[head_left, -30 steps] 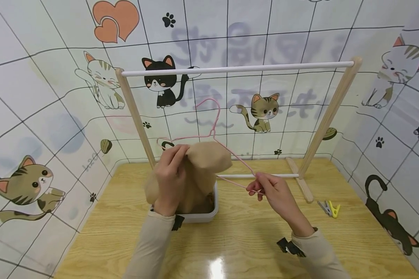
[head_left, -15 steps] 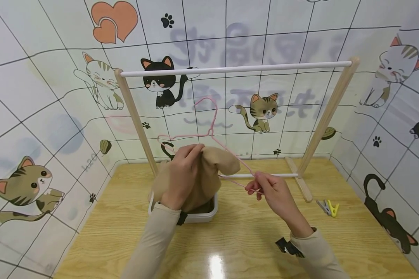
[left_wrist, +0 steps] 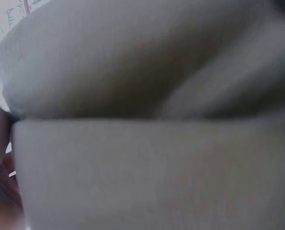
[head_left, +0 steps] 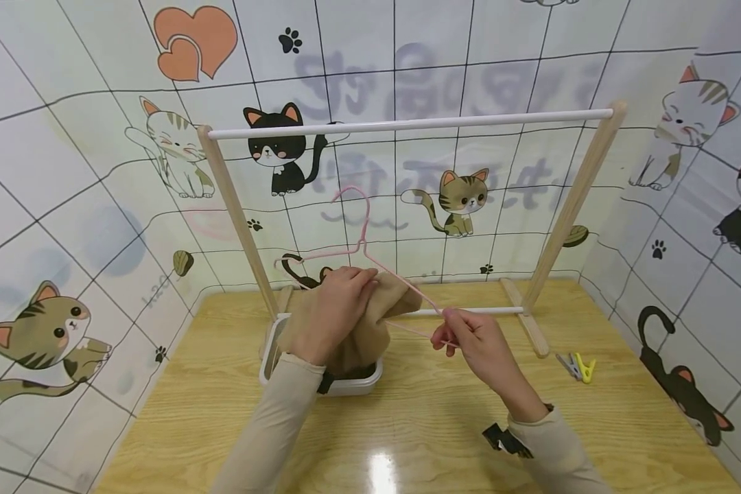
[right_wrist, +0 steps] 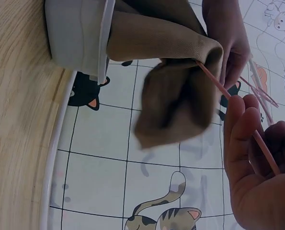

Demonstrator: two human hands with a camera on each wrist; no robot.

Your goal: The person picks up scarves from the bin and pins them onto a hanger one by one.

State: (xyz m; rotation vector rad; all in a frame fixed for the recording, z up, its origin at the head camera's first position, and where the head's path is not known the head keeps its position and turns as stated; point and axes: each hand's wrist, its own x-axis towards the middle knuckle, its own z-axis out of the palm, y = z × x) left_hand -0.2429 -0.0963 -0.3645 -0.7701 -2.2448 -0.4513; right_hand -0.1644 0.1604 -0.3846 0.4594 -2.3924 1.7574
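A tan cloth [head_left: 373,333] hangs in folds from my left hand [head_left: 336,309], which pinches its upper edge. Its lower part droops over a white plastic tub. A thin pink hanger [head_left: 363,243] stands hook up behind the cloth, and my right hand [head_left: 481,346] grips its right corner. In the right wrist view, the hanger's lower bar [right_wrist: 214,79] runs into the fold of the cloth [right_wrist: 161,40], close beside the left hand [right_wrist: 228,43]. Cloth [left_wrist: 147,172] fills most of the left wrist view, with the thumb at its left edge.
The white tub [head_left: 352,389] stands on the wooden table [head_left: 432,425]. Behind it rises a wooden rack with a white top rail [head_left: 407,124] and lower rail. Grey and yellow clips [head_left: 585,369] lie at the right. Cat-printed walls enclose the table.
My left hand has moved right with the cloth, closer to the hanger's middle. The hanger has tilted slightly left and lower, while the right hand keeps its grip at the corner.
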